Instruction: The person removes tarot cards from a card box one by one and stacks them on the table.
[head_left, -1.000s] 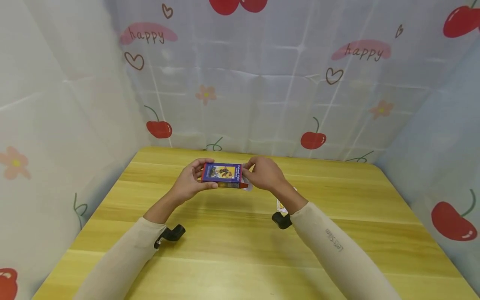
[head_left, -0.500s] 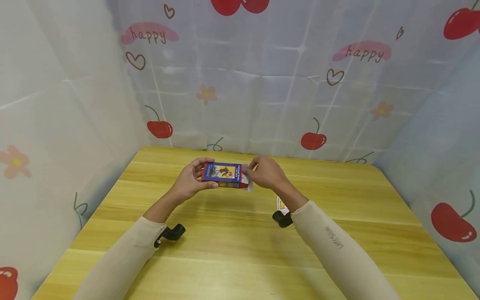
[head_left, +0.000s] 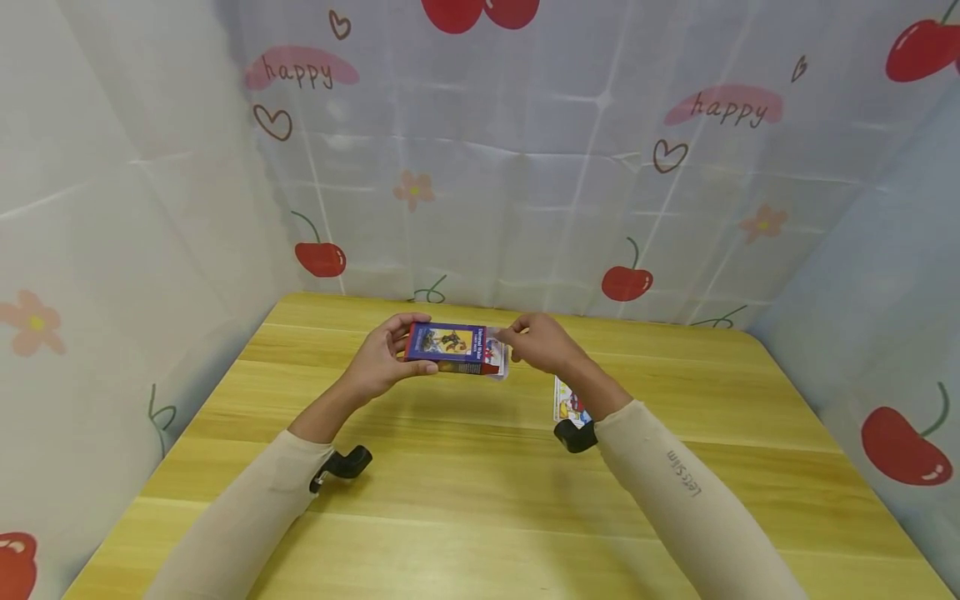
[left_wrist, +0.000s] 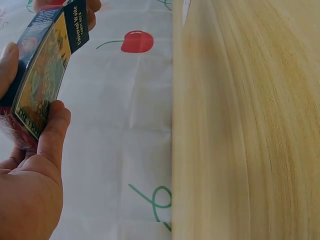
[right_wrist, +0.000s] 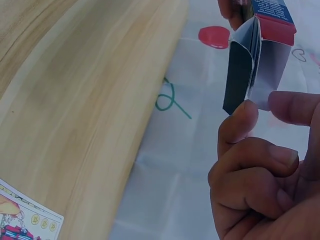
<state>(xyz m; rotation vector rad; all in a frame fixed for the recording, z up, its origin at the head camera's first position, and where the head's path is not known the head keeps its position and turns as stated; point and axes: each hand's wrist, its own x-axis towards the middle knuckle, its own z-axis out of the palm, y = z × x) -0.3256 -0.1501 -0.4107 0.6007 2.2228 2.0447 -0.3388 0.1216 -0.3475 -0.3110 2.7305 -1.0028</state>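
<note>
My left hand (head_left: 375, 360) grips a blue and red tarot card box (head_left: 447, 342) by its left end, thumb along the near side. "Universal Waite" is printed on it. In the left wrist view, the same box (left_wrist: 50, 67) is tilted, its lettered end flap bent out. White-edged tarot cards (head_left: 495, 357) stick out of the box's right end. Thumb and forefinger of my right hand (head_left: 546, 343) pinch at their far corner. The right wrist view shows that hand (right_wrist: 265, 182) at the box's mouth, its other fingers curled; the exact grip is partly hidden.
A loose tarot card (head_left: 567, 402) lies face up on the wooden table (head_left: 420, 517), partly under my right wrist. Black wrist mounts (head_left: 348, 463) stick out from both sleeves. A white curtain (head_left: 517, 200) with cherries stands behind the table and at its sides.
My right hand has drawn slightly to the right, and more of the cards shows at the box's end. More of the loose card on the table is visible. My left hand has barely moved.
</note>
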